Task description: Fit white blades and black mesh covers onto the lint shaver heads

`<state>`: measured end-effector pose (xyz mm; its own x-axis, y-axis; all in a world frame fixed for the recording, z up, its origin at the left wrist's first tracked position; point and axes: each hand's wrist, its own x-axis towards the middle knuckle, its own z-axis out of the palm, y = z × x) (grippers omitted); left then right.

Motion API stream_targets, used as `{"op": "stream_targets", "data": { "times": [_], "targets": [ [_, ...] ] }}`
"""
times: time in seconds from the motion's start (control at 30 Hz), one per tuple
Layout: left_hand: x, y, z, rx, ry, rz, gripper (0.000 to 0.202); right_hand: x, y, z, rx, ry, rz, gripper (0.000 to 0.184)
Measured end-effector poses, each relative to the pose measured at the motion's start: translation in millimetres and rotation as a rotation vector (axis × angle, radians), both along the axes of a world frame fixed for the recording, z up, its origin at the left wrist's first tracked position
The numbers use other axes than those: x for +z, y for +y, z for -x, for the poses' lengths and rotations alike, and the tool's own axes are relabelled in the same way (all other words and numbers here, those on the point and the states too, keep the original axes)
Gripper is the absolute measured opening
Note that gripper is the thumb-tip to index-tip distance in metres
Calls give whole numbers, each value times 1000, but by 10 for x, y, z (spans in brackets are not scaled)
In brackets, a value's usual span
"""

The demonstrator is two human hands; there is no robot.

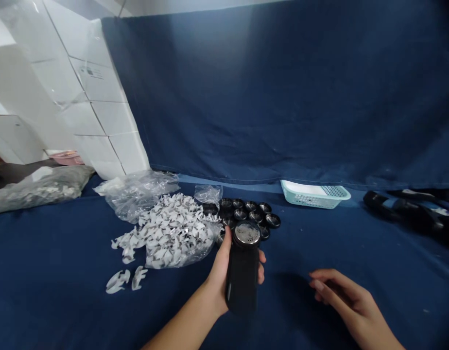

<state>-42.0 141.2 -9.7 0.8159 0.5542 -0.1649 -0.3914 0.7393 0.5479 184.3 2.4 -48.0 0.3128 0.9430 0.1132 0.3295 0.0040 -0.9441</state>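
Observation:
My left hand [219, 277] is wrapped around a black fabric shaver [242, 279], held upright with its round, perforated metal head [247, 234] at the top. To the right, my right hand [350, 304] hovers over the blue cloth, apart from the shaver. Its fingers curl in and the thumb tip meets them; nothing shows between them. Just beyond the shaver sit several round black rings [272, 220] in rows, partly hidden by it. A heap of grey-white plastic pieces [177, 228] spills from a clear bag left of my left hand, with two loose pieces [118, 282] nearer me.
A mint-green basket [315, 197] stands at the back below a hanging blue cloth [283, 92]. Several black objects [403, 211] lie at far right. Clear plastic bags [137, 192] and a filled bag [42, 187] lie left, near stacked white boxes [100, 112].

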Motion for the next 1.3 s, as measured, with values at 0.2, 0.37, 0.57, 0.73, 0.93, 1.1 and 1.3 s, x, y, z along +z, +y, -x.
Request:
{"op": "stream_targets", "data": {
  "times": [0.2, 0.37, 0.57, 0.73, 0.93, 1.1, 1.3],
  "targets": [
    [57, -52, 5, -163, 144, -78, 90, 3, 12, -20, 9, -26, -2, 27],
    [116, -125, -17, -94, 377, -25, 94, -1, 21, -37, -10, -43, 4, 30],
    [46, -69, -41, 133, 208, 115, 67, -18, 86, -47, -85, -17, -5, 32],
    [109, -40, -12, 210, 219, 180, 53, -46, 138, -120, -179, 26, 3, 36],
    [148, -101, -7, 270, 220, 154, 24, -117, 156, -175, -210, 29, 9, 39],
    [156, -142, -25, 157, 256, 116, 28, -21, 125, -13, -162, -102, -38, 39],
    [128, -142, 3, -125, 215, -26, 32, 331, 297, 433, 173, 166, -38, 50]
  ]
}}
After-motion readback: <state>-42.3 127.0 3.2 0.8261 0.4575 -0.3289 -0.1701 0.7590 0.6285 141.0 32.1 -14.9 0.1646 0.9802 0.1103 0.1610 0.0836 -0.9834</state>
